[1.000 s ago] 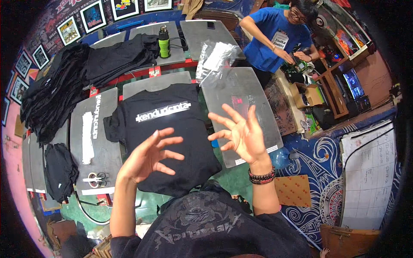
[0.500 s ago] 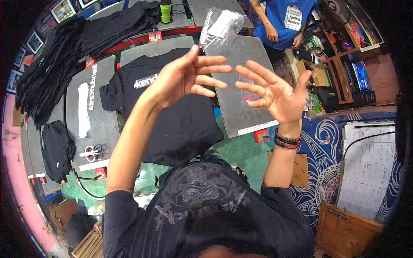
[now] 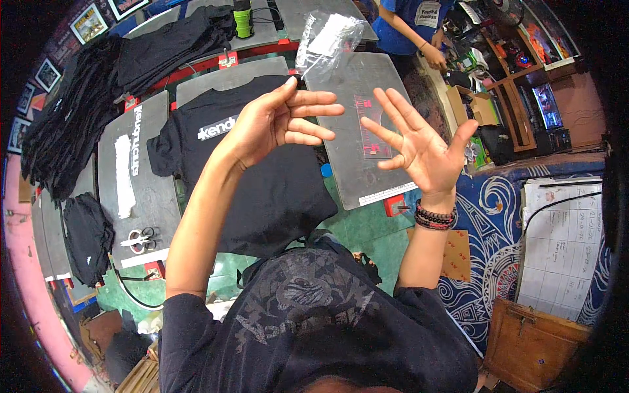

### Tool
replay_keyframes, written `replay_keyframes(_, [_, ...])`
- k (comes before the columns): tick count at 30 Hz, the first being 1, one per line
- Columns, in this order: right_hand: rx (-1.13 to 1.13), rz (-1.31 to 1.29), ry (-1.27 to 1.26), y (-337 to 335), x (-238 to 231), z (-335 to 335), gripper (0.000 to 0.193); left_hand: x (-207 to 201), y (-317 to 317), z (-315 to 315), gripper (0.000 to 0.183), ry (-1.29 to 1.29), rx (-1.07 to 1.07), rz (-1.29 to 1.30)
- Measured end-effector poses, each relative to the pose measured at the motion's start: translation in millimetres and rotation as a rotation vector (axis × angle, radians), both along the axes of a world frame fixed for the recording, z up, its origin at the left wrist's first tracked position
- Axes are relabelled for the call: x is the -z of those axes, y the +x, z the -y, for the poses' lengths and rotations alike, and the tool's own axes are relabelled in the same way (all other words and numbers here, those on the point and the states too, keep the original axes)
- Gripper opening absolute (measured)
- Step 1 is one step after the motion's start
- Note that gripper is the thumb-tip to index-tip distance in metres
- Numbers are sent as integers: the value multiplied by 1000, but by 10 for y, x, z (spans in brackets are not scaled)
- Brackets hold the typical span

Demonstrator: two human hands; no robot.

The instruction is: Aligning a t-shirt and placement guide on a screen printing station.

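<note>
Both hands are raised with palms showing and nothing in them. My left hand [image 3: 272, 124] hangs above a black T-shirt [image 3: 275, 193] with a white print, its fingers stretched to the right. My right hand [image 3: 422, 150], fingers spread and a beaded bracelet [image 3: 434, 215] at the wrist, is over the right grey board [image 3: 354, 180]. Partly behind its fingers lies a clear ruler with pink markings [image 3: 362, 131]. The T-shirt is spread over the middle grey board [image 3: 196, 88], and neither hand appears to touch it.
On the left board are scissors [image 3: 139, 241] and a white strip [image 3: 124, 177]. Black garments [image 3: 72, 118] are piled farther left. A clear plastic bag [image 3: 331, 42] lies at the back, near a green-and-black container [image 3: 243, 19]. Another person in blue [image 3: 400, 33] stands at the back right.
My right hand's fingers have shifted, with two now closer together and pointing up. My left hand has moved slightly left. The other person has turned, with an arm reaching toward the shelf side.
</note>
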State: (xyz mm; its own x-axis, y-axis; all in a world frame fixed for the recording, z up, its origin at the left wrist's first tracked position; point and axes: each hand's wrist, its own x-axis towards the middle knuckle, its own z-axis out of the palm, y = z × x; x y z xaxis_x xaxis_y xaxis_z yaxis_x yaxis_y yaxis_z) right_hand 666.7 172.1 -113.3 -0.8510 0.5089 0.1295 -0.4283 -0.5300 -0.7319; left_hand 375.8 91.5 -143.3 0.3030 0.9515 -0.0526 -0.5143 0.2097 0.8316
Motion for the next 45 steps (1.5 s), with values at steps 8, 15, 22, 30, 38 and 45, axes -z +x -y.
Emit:
replay_keyframes(8, [-50,-106,-1,65,9,-14,137,31,76,6,71,12,-19,-75])
replay_keyframes(15, [1286,130,925,-46,-30,110,145,683,523,297,77,-92,50,-240])
replay_keyframes(22, [1504,-74,1051,-277,-211,22,145,1709,578,1050,77,-315,35,-216])
replay_keyframes(30, [1328,-272,1099,-420,-270,-42,132,1833,412,1494,78,-430,-143,-176])
replay_keyframes(38, [1336,-247,1060,-528,-395,-26,140,1883,422,1521,72,-427,-214,-183])
replay_keyframes(45, [1289,-335,1129,-652,-613,-3,140,2000,439,1714,71,-476,-226,-194])
